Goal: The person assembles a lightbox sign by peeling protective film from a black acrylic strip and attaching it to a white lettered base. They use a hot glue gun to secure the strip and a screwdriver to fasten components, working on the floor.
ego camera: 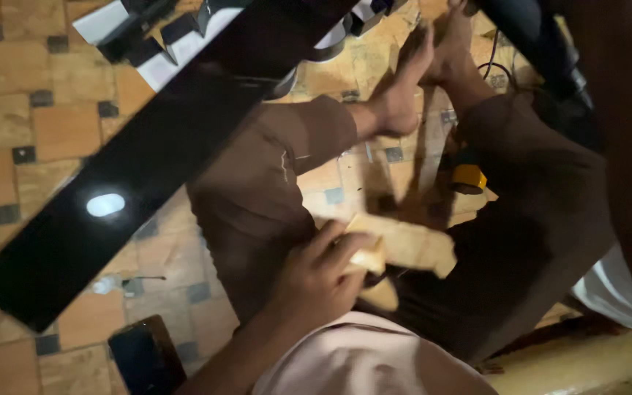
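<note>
I sit on a tiled floor with my legs in brown trousers (257, 190) stretched out and my bare feet (411, 80) at the top. My left hand (316, 281) is shut on a pale wooden block (407, 245) over my lap; the block is blurred. A second pale piece (380, 294) shows just under the hand. A dark, blurred forearm (627, 183) runs up the right edge, and its hand is out of the frame.
A long glossy black board (133, 175) lies slanted across my left leg. Between my legs sits a yellow and black tool (469, 178), with a black power tool and cable (532, 36) at the top right. A dark phone (144, 358) lies at the bottom left.
</note>
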